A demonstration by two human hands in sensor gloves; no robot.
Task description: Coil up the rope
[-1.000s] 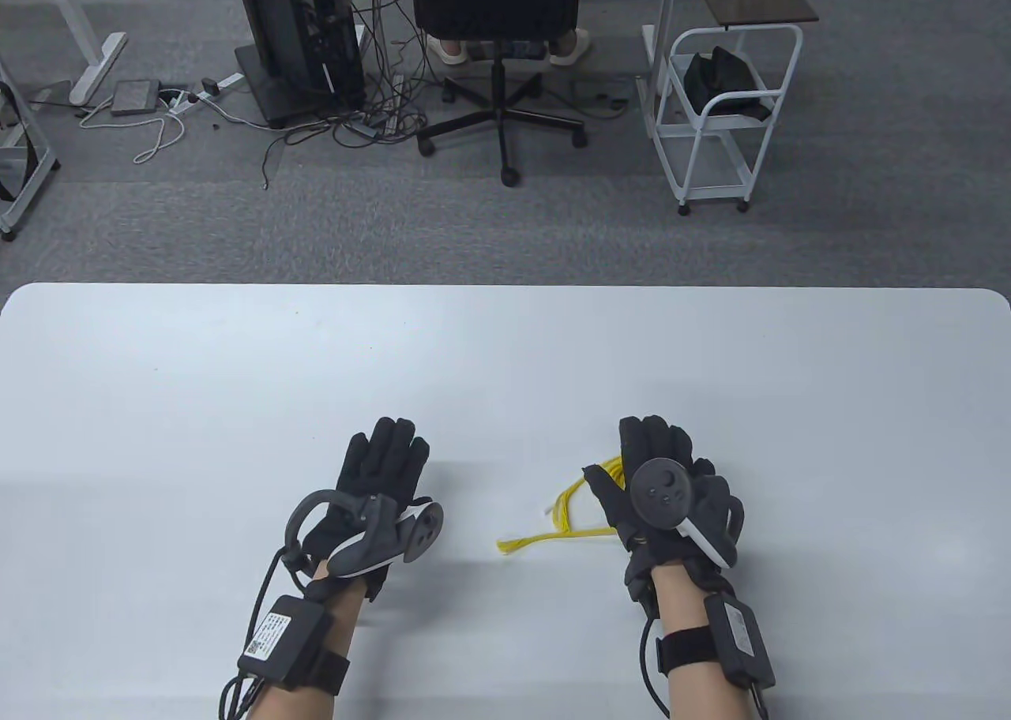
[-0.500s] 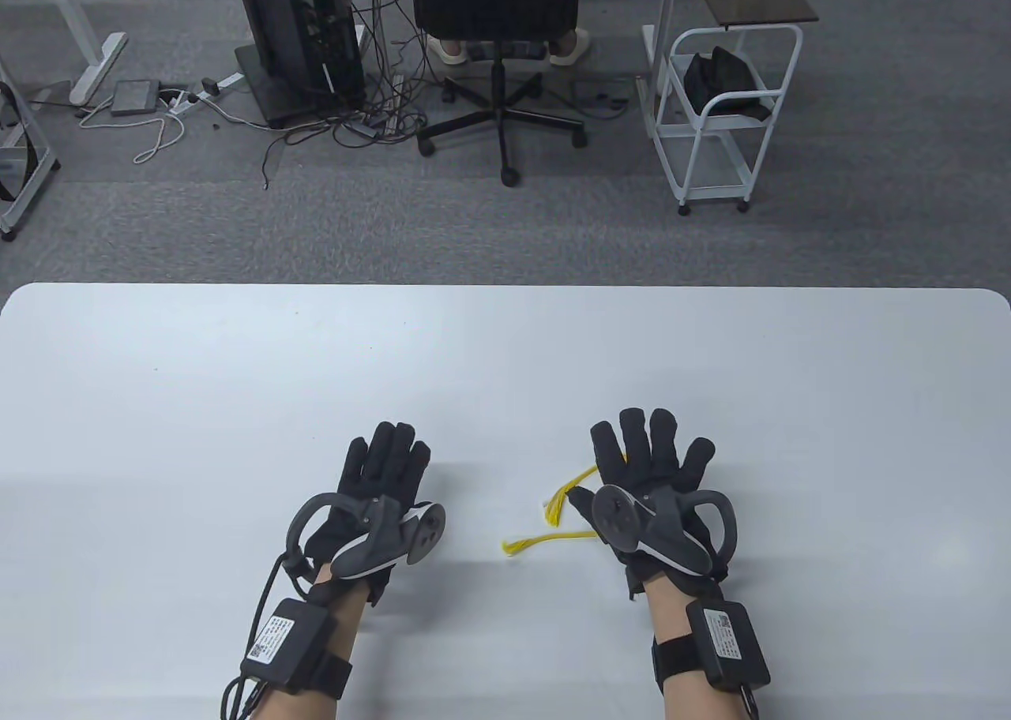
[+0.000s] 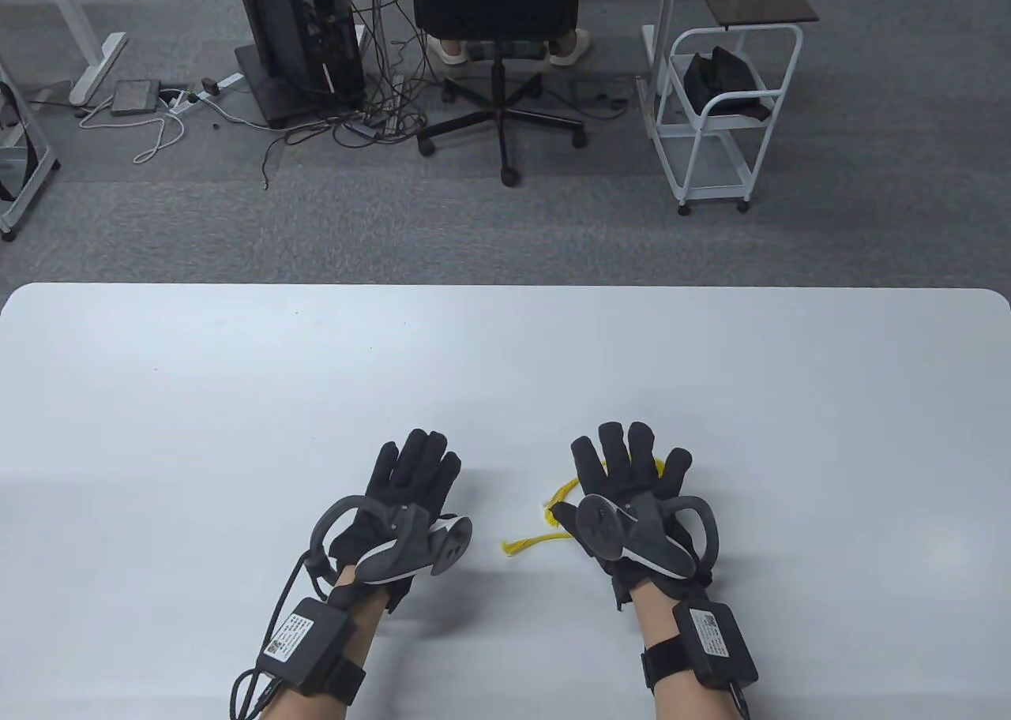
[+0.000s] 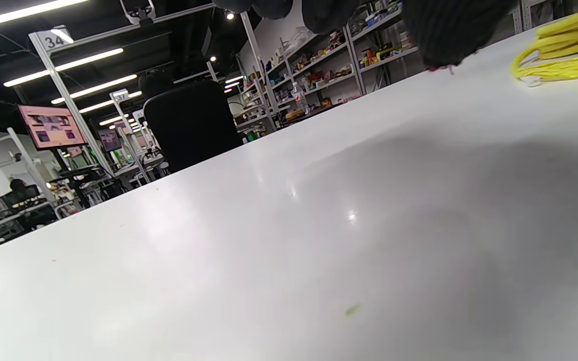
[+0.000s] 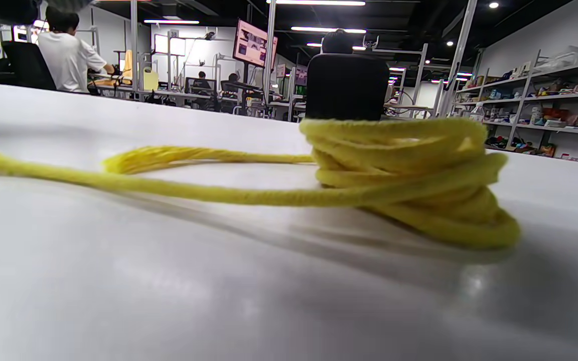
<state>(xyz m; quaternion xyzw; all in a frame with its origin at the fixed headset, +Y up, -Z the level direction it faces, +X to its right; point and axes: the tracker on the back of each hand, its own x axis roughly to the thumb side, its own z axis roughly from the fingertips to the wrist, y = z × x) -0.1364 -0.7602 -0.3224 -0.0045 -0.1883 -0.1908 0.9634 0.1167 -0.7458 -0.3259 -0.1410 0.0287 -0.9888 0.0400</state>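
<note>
The yellow rope (image 3: 562, 493) lies on the white table (image 3: 237, 396), mostly hidden under my right hand (image 3: 628, 459). One frayed end (image 3: 521, 547) sticks out to the left. In the right wrist view the rope is a small stacked coil (image 5: 404, 170) resting on the table, with two tails running left. No finger touches it there. My right hand is palm down over the coil with its fingers spread. My left hand (image 3: 415, 467) is open and empty, fingers stretched forward, left of the rope. The left wrist view shows the rope (image 4: 565, 65) at far right.
The table's far edge (image 3: 505, 287) borders grey carpet. Beyond it stand an office chair (image 3: 497, 9), a computer tower (image 3: 300, 33) with cables and a white cart (image 3: 719, 112).
My right hand has turned palm down, spread its fingers and shifted slightly left over the coil. My left hand has moved a little right and forward.
</note>
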